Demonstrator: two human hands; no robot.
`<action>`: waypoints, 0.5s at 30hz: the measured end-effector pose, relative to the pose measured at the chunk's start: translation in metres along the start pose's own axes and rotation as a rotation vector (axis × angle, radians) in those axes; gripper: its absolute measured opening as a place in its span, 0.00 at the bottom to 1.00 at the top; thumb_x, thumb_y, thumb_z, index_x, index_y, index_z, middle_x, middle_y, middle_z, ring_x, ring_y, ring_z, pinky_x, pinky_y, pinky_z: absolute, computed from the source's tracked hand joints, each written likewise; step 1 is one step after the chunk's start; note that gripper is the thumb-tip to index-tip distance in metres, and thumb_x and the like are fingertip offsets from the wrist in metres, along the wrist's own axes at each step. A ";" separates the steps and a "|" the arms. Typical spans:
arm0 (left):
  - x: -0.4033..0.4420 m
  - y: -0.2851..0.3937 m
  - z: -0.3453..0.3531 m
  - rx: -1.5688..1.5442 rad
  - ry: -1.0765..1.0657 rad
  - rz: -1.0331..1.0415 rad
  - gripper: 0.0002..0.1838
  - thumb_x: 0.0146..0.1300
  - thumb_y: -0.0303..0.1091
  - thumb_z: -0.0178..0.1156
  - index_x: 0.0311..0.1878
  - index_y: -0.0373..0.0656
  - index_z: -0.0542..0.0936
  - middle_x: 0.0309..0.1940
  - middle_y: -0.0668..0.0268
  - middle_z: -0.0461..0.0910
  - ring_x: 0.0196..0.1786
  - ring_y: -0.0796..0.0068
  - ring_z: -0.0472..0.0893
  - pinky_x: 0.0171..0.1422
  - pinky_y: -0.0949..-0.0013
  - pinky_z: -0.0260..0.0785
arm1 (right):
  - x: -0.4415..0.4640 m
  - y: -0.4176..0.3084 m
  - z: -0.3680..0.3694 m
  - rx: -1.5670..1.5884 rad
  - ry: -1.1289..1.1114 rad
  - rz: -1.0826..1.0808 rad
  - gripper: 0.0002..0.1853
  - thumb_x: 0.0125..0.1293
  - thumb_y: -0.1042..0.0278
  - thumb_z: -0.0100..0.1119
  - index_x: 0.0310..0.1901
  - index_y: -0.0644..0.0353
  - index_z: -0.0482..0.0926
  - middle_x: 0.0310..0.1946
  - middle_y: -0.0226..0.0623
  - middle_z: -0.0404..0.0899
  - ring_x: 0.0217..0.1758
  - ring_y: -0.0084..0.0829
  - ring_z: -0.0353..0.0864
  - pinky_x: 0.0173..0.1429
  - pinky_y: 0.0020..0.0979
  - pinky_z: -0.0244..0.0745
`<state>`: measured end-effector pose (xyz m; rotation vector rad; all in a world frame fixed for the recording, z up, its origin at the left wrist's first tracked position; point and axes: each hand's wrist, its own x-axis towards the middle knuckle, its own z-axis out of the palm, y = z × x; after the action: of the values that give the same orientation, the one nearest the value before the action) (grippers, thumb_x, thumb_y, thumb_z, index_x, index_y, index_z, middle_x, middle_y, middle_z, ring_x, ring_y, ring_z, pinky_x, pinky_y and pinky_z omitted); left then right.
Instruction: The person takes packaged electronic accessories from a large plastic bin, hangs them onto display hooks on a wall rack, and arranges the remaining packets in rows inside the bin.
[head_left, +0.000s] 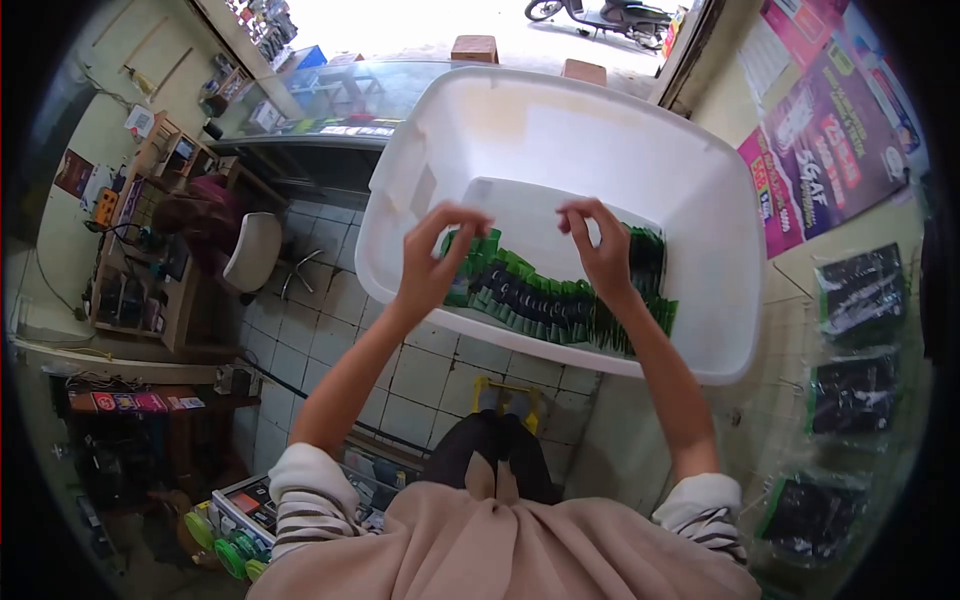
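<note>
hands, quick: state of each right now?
Left hand: open, loosely curled, no held item visible; above the green-and-black packets in the white bin.
Right hand: open, loosely curled, no held item visible; also above the bin.

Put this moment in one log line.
left hand: fingers curled, over white bin | right hand: fingers curled, likewise | green-and-black packets: lined up inside

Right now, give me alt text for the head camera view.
A person's left hand and right hand hover above a white plastic tub holding a curved row of green-and-black packets. A glass display counter stands beyond.
</note>
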<state>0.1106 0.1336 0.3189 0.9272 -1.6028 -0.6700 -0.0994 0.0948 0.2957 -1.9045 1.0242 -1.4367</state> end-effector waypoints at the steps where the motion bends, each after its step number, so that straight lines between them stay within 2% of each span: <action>1: 0.017 -0.019 0.008 -0.046 0.020 -0.061 0.06 0.62 0.25 0.50 0.38 0.36 0.76 0.28 0.65 0.76 0.35 0.79 0.76 0.40 0.76 0.67 | 0.012 0.023 0.009 0.009 -0.044 0.031 0.04 0.61 0.75 0.50 0.32 0.63 0.76 0.22 0.32 0.75 0.26 0.21 0.76 0.33 0.23 0.70; 2: 0.030 -0.042 0.018 -0.093 0.029 -0.152 0.07 0.62 0.26 0.50 0.39 0.37 0.76 0.29 0.65 0.76 0.35 0.77 0.76 0.41 0.75 0.67 | 0.018 0.046 0.021 0.016 -0.051 0.047 0.04 0.61 0.75 0.50 0.32 0.63 0.76 0.22 0.32 0.75 0.26 0.21 0.76 0.33 0.23 0.70; 4: 0.051 -0.102 0.032 -0.143 0.045 -0.255 0.07 0.62 0.28 0.51 0.39 0.37 0.77 0.29 0.64 0.77 0.35 0.76 0.77 0.42 0.74 0.68 | 0.023 0.098 0.044 0.080 -0.124 0.278 0.05 0.61 0.73 0.50 0.33 0.63 0.75 0.23 0.34 0.75 0.27 0.23 0.76 0.34 0.25 0.71; 5: 0.053 -0.138 0.038 -0.017 -0.036 -0.358 0.10 0.61 0.31 0.53 0.42 0.37 0.76 0.31 0.62 0.77 0.37 0.72 0.77 0.44 0.71 0.68 | 0.018 0.129 0.057 0.083 -0.133 0.298 0.05 0.61 0.73 0.50 0.33 0.63 0.75 0.23 0.34 0.75 0.27 0.23 0.76 0.34 0.25 0.71; 6: 0.051 -0.171 0.043 0.110 -0.117 -0.457 0.13 0.60 0.35 0.54 0.44 0.38 0.75 0.33 0.60 0.77 0.39 0.69 0.77 0.46 0.69 0.69 | 0.011 0.164 0.071 0.028 -0.144 0.363 0.05 0.60 0.73 0.50 0.32 0.64 0.76 0.24 0.37 0.76 0.29 0.27 0.77 0.36 0.27 0.71; 7: 0.046 -0.201 0.046 0.110 -0.118 -0.472 0.13 0.60 0.35 0.54 0.44 0.38 0.75 0.33 0.60 0.77 0.39 0.69 0.77 0.46 0.69 0.69 | 0.002 0.195 0.085 -0.027 -0.154 0.425 0.06 0.58 0.72 0.51 0.32 0.64 0.76 0.26 0.40 0.78 0.30 0.32 0.78 0.38 0.30 0.72; 8: 0.039 -0.230 0.049 0.390 -0.337 -0.433 0.16 0.58 0.37 0.56 0.46 0.38 0.73 0.38 0.58 0.75 0.44 0.66 0.75 0.48 0.66 0.69 | -0.009 0.221 0.097 -0.023 -0.158 0.438 0.06 0.58 0.72 0.51 0.32 0.64 0.76 0.26 0.40 0.78 0.30 0.32 0.78 0.38 0.30 0.72; 9: 0.030 -0.255 0.052 0.667 -0.557 -0.384 0.19 0.56 0.39 0.57 0.49 0.39 0.72 0.42 0.57 0.74 0.48 0.63 0.74 0.50 0.63 0.69 | -0.020 0.245 0.108 -0.153 -0.200 0.484 0.06 0.57 0.73 0.51 0.31 0.64 0.77 0.28 0.42 0.78 0.33 0.36 0.78 0.40 0.33 0.72; 10: 0.020 -0.273 0.056 0.666 -0.570 -0.394 0.19 0.56 0.39 0.57 0.49 0.39 0.72 0.42 0.57 0.74 0.48 0.63 0.74 0.50 0.63 0.69 | -0.032 0.265 0.118 -0.282 -0.239 0.529 0.07 0.55 0.73 0.51 0.30 0.64 0.78 0.30 0.45 0.79 0.35 0.41 0.78 0.43 0.36 0.72; 12: 0.002 -0.303 0.069 1.032 -0.918 -0.284 0.22 0.53 0.39 0.59 0.50 0.41 0.70 0.50 0.56 0.69 0.56 0.61 0.68 0.53 0.59 0.68 | -0.057 0.297 0.142 -0.333 -0.252 0.595 0.07 0.54 0.74 0.51 0.32 0.62 0.80 0.30 0.44 0.79 0.35 0.40 0.79 0.43 0.34 0.73; 14: -0.011 -0.329 0.082 1.102 -0.992 -0.292 0.20 0.53 0.36 0.58 0.50 0.42 0.71 0.52 0.59 0.67 0.56 0.62 0.67 0.55 0.59 0.67 | -0.077 0.328 0.157 -0.390 -0.268 0.646 0.08 0.53 0.74 0.52 0.33 0.60 0.81 0.30 0.43 0.80 0.35 0.39 0.80 0.44 0.33 0.74; 15: -0.013 -0.341 0.085 1.077 -1.092 -0.222 0.20 0.55 0.34 0.56 0.52 0.43 0.69 0.52 0.60 0.67 0.56 0.62 0.67 0.57 0.60 0.66 | -0.082 0.336 0.165 -0.345 -0.300 0.610 0.09 0.52 0.75 0.52 0.33 0.61 0.81 0.32 0.45 0.79 0.37 0.42 0.79 0.45 0.36 0.73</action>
<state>0.1034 -0.0407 0.0132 1.6727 -2.9979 -0.4269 -0.0373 -0.0318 -0.0599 -1.7289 1.5922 -0.6417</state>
